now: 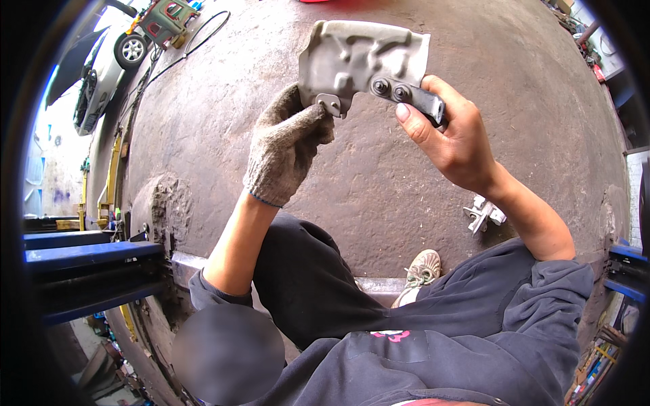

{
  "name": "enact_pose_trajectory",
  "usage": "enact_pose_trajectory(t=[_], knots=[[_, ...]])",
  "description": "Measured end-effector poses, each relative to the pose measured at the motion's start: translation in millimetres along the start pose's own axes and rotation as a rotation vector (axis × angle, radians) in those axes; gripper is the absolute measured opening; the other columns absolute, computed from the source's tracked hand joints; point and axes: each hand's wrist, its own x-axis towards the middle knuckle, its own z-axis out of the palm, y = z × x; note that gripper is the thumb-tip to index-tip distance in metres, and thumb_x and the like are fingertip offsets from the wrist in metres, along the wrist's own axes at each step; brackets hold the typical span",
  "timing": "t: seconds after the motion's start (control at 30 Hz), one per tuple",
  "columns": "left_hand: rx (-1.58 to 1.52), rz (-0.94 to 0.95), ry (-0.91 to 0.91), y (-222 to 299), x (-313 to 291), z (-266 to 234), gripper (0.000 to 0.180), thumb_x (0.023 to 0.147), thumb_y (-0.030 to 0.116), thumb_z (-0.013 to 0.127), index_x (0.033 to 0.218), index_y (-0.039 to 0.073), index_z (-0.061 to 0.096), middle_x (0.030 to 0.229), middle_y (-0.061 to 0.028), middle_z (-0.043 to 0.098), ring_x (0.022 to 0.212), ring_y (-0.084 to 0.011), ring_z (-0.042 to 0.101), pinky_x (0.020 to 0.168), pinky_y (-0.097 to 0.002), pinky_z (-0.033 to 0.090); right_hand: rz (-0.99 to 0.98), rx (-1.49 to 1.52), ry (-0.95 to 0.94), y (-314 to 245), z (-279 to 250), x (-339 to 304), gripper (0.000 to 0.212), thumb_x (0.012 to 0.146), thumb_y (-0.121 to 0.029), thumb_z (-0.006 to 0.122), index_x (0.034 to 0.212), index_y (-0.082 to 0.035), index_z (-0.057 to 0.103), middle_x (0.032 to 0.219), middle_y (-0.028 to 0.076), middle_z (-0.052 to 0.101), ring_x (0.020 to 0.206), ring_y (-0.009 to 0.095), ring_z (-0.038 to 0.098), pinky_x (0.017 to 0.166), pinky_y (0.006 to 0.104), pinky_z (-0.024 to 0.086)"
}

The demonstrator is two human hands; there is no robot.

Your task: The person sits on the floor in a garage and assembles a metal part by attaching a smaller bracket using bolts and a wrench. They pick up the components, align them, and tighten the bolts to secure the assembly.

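Both my hands hold up a grey stamped metal plate [365, 54], embossed with ridges and bumps, above the floor. A small tab with two studs juts from its lower left corner. My left hand [288, 139], in a dirty knitted work glove, is closed on that corner, thumb by the tab. A black bracket [421, 101] is fixed to the plate's lower right by two bolts. My bare right hand [450, 132] pinches the bracket's outer end between thumb and fingers. What lies behind the plate is hidden.
A silvery metal part [483, 215] lies on the rough concrete floor [365, 203] near my right knee. Blue lift arms [95, 254] stand at the left. Farther back are a car [112, 71], a green stool-like stand [166, 20] and a black hose [206, 37].
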Motion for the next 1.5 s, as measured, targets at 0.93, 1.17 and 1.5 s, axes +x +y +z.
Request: enact_pose_trajectory(t=[0.93,1.17,1.5], knots=[[-0.064,-0.036,0.043,-0.9,1.7,-4.7,0.025,0.092,0.006,0.061,0.116,-0.003,0.059,0.099,-0.0136,0.066,0.076,-0.017,0.057,0.071,-0.0302,0.045,-0.058,-0.05,-0.037,-2.0,4.5,-3.7,0.022,0.096,-0.017,0.069,0.102,0.003,0.06,0.064,0.005,0.058,0.053,0.007,0.051,0.046,0.0273,0.039],[-0.046,-0.051,0.02,0.6,0.8,-4.7,0.024,0.093,0.006,0.059,0.116,0.0,0.059,0.097,-0.0093,0.065,0.076,-0.014,0.054,0.069,-0.0275,0.043,-0.045,-0.008,-0.021,0.9,6.1,-4.4,0.023,0.097,-0.019,0.068,0.102,0.002,0.06,0.063,0.004,0.055,0.053,0.008,0.048,0.046,0.0283,0.038],[-0.052,-0.057,0.004,3.6,-0.7,-4.4,0.023,0.092,0.005,0.06,0.115,0.0,0.059,0.097,-0.0085,0.065,0.075,-0.0138,0.053,0.066,-0.0272,0.042,-0.027,0.006,-0.018,-0.3,7.3,-4.0,0.024,0.098,-0.02,0.068,0.102,0.002,0.061,0.062,0.004,0.055,0.054,0.008,0.048,0.048,0.0285,0.039]])
